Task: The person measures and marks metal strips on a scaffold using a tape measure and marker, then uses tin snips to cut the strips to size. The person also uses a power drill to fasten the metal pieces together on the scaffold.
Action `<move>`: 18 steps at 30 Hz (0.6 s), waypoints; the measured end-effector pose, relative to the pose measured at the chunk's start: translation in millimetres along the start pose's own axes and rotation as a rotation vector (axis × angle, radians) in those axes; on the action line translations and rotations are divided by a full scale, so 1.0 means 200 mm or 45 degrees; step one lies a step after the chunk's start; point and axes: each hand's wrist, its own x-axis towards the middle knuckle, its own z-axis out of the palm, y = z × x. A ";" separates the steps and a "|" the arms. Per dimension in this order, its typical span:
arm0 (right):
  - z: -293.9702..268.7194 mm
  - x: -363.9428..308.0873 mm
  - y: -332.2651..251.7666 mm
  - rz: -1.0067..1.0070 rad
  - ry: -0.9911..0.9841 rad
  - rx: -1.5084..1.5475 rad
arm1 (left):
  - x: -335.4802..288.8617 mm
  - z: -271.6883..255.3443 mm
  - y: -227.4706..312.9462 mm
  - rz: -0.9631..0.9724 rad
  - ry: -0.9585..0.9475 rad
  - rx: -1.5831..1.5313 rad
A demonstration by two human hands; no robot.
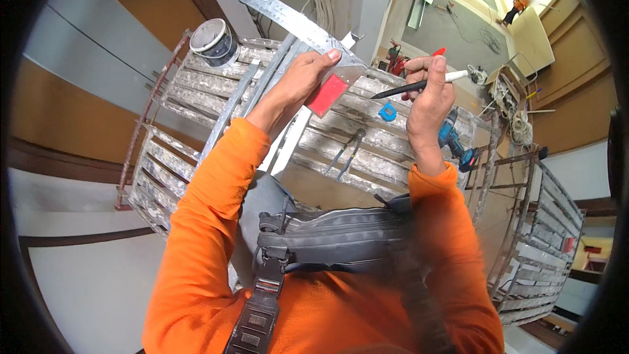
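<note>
My left hand (296,84) is closed on a try square, its thumb pressed on the metal blade (282,14) and the red handle (326,95) showing below the fingers. Long grey metal profiles (230,106) run beside that hand, partly hidden by the wrist and sleeve. In my raised right hand (429,108) is a marker pen (411,88), black with a white end, its dark tip pointing left toward the square. Something red (439,52) sticks up at those fingers; I cannot tell whether it is a cap. Tip and square are apart.
Pliers (345,154), a blue tape measure (387,112) and a blue cordless drill (457,141) lie on the paint-spattered slatted platform (314,141). A bucket (213,42) stands at its far left. Cables and tools lie on the floor beyond; another person (517,5) is far right.
</note>
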 end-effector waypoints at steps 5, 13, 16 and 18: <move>0.08 -0.01 -0.06 -0.109 -0.213 0.162 | -0.01 -0.04 0.03 -0.043 -0.178 0.181; 0.07 -0.05 -0.04 -0.114 -0.347 0.027 | 0.01 -0.01 -0.05 -0.008 -0.158 0.009; 0.06 -0.06 -0.03 -0.123 -0.318 0.031 | -0.01 -0.02 0.02 -0.047 -0.142 -0.032; 0.06 -0.06 -0.03 -0.126 -0.283 0.051 | -0.03 -0.01 0.05 -0.052 -0.085 -0.070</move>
